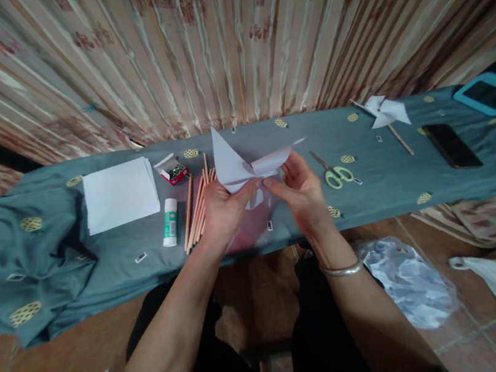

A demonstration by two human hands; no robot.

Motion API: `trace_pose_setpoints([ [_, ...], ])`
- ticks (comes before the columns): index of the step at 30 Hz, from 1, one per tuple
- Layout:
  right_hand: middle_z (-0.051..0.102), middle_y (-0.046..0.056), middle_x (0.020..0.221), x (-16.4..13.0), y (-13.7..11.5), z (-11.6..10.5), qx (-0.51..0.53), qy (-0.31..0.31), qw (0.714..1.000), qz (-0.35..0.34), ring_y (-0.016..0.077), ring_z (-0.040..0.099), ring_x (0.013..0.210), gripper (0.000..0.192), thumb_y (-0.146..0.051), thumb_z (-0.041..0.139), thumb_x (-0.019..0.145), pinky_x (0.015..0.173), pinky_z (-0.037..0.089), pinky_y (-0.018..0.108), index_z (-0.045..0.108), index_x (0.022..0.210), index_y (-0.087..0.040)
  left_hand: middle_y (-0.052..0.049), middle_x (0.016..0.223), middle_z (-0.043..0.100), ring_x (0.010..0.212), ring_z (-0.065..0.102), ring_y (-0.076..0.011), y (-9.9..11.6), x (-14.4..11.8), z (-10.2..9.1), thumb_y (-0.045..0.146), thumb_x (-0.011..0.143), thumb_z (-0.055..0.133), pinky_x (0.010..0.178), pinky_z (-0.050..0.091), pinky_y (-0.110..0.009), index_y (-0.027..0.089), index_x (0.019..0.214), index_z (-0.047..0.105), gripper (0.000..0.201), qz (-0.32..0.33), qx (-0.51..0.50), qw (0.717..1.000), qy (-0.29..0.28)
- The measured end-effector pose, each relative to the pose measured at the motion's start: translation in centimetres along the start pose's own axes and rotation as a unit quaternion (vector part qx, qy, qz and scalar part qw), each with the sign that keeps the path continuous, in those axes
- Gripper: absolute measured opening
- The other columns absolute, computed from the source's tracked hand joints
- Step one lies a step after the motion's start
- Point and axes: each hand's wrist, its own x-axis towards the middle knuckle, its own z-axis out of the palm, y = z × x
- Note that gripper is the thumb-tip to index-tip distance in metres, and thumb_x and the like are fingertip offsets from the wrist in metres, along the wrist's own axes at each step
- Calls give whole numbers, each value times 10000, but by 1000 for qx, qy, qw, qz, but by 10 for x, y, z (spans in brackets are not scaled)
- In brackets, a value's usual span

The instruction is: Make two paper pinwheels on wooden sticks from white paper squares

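Both hands (227,207) (300,194) pinch paper (238,165); sticks (195,209) left, scissors (334,173) right.

A single head-worn camera looks forward and steeply down from close above the near edge of a long cloth-covered bench (370,192), facing a striped curtain (226,40) behind its far edge, the person's forearms entering from below.

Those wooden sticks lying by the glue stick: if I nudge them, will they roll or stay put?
The wooden sticks look thin and round, so they would probably roll or fan apart. The cloth beneath may slow them. They lie loose, unbundled, so likely light and easily scattered.
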Motion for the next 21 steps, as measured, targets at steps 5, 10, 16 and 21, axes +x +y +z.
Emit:
trace_pose_setpoints([
  [5,687,24,1061,1,-6,-5,44,-20,999,15,231,630,1049,778,-386,848,589,927,507,407,477,1269,-311,-37,766,746,686,664,-170,-2,-1,-1,240,613,794,639,541,-267,146,758,722,187,-13,-21,999,-22],
  [10,706,6,947,0,-11,-8,67,-37,996,50,223,672,907,786,-368,859,576,818,551,375,478,1261,-304,-33,782,748,670,667,-165,-5,-2,-1,248,600,806,645,547,-276,153,775,720,217,-29,-74,996,-39],
  [16,714,9,955,3,-10,-14,66,-34,994,76,220,694,851,878,-345,888,527,788,584,377,470,1296,-287,-39,781,741,683,669,-171,-5,-3,-3,256,608,812,661,542,-283,149,791,716,233,-35,-55,996,-59],
  [21,735,8,900,3,-12,-19,58,-51,992,97,246,702,883,855,-327,894,530,839,579,439,511,1291,-255,-39,746,720,692,666,-183,-4,-3,-3,258,616,804,679,536,-296,141,774,700,222,-37,-31,997,-67],
])
